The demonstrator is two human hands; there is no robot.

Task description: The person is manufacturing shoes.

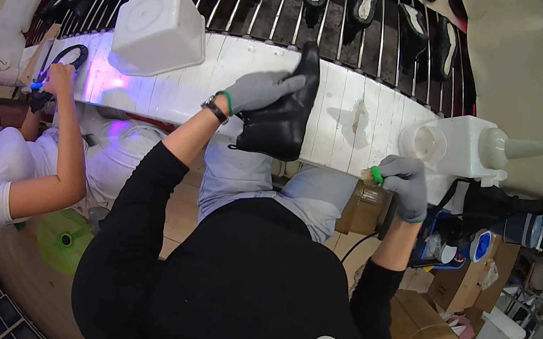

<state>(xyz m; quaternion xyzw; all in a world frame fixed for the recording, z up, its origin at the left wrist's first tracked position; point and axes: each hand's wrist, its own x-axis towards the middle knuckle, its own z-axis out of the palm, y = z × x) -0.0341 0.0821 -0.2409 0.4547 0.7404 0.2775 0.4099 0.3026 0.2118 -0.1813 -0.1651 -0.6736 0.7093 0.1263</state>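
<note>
A black ankle boot lies on the white bench with its toe pointing away from me. My left hand, in a grey glove, grips it from the left side. The thumb rests over the upper and the other fingers are partly hidden. Off to the right, at the bench's front edge, my right hand, also gloved in grey, is closed around a small brush with a green part and short pale bristles. The brush is apart from the boot. A round translucent cup stands just beyond this hand.
Behind the white bench runs a roller conveyor carrying several black boots, pale-bottomed. A white plastic tub stands left, a white nozzle bottle right. At left, a co-worker's hand holds a shoe. Cardboard boxes stand lower right.
</note>
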